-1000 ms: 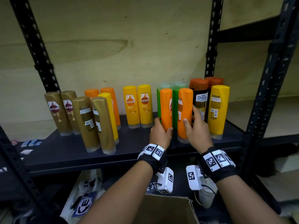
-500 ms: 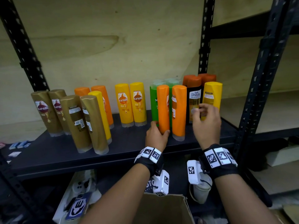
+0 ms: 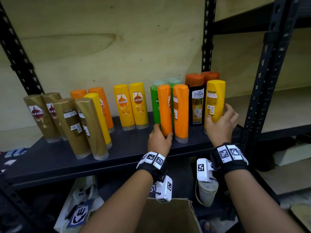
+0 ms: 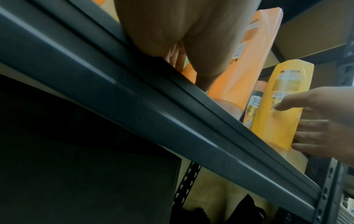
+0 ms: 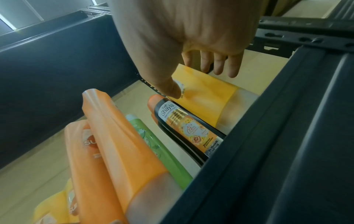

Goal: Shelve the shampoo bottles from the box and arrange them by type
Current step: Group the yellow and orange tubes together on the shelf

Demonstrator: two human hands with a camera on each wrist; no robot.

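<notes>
1. Head view: right hand (image 3: 221, 126) cups the upright yellow bottle (image 3: 215, 101) at the shelf's (image 3: 50, 158) right end; left hand (image 3: 159, 140) grips an orange bottle (image 3: 165, 110).
2. Left wrist: right fingers (image 4: 316, 133) spread wide along the yellow bottle's (image 4: 283, 106) side (axis vertical).
3. Right wrist: thumb (image 5: 170, 89) touches its label.

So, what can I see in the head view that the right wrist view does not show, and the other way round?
Only the head view shows the gold bottles, the cardboard box and the left hand gripping an orange bottle. Only the right wrist view shows the right hand's fingers spread behind the yellow bottle, with the thumb on its label. Both show that yellow bottle, the black Shayla bottle, a green bottle and the shelf.
</notes>
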